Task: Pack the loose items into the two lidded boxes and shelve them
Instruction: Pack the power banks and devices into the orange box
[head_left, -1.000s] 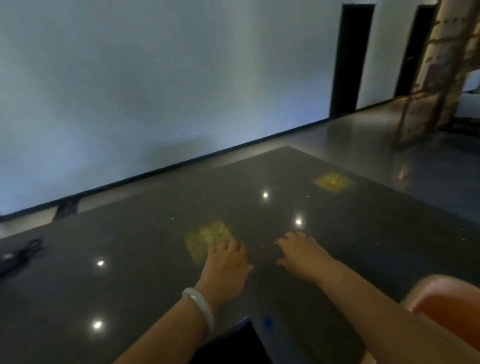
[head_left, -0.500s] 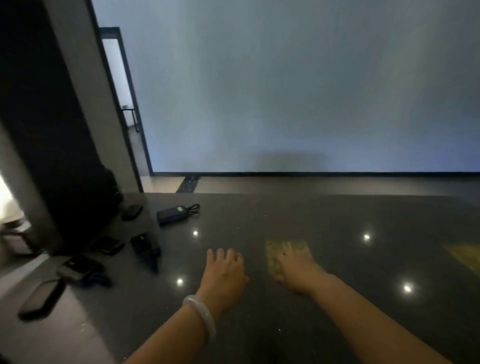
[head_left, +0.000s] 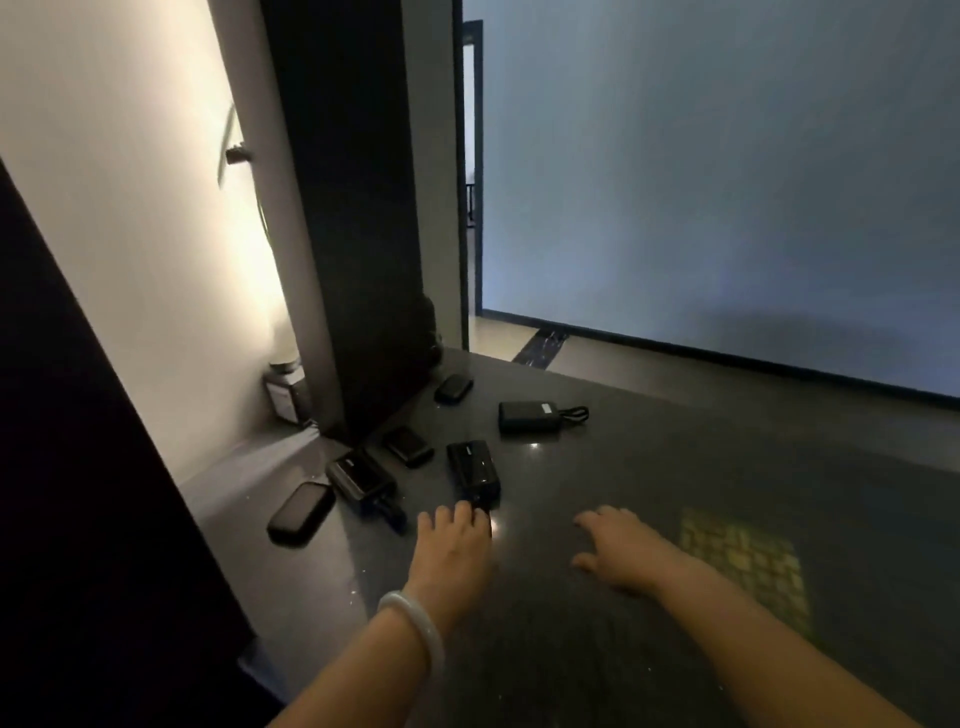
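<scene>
On the dark polished stone counter (head_left: 649, 467), six loose black items lie clustered at the left, near a tall dark pillar (head_left: 358, 208). My left hand (head_left: 454, 551), wrist ringed by a pale bangle (head_left: 415, 621), lies flat and open, its fingertips (head_left: 462, 512) touching the near end of a black rectangular power bank (head_left: 474, 473); it grips nothing yet. My right hand (head_left: 621, 551) rests open and empty, palm down, well apart from the items, apparently steadying me. Beyond lie a second boxy black power bank with a looped cord (head_left: 530, 415), a third black unit with a stubby plug (head_left: 361, 480), and three rounded black cases: one nearest the counter's edge (head_left: 301, 512), one in the middle (head_left: 409, 446), one farthest (head_left: 453, 388). Neither lidded box nor shelf is in view, so packing has, I judge, not begun. A yellowish grid patch (head_left: 743, 566) marks the counter by my right wrist.
</scene>
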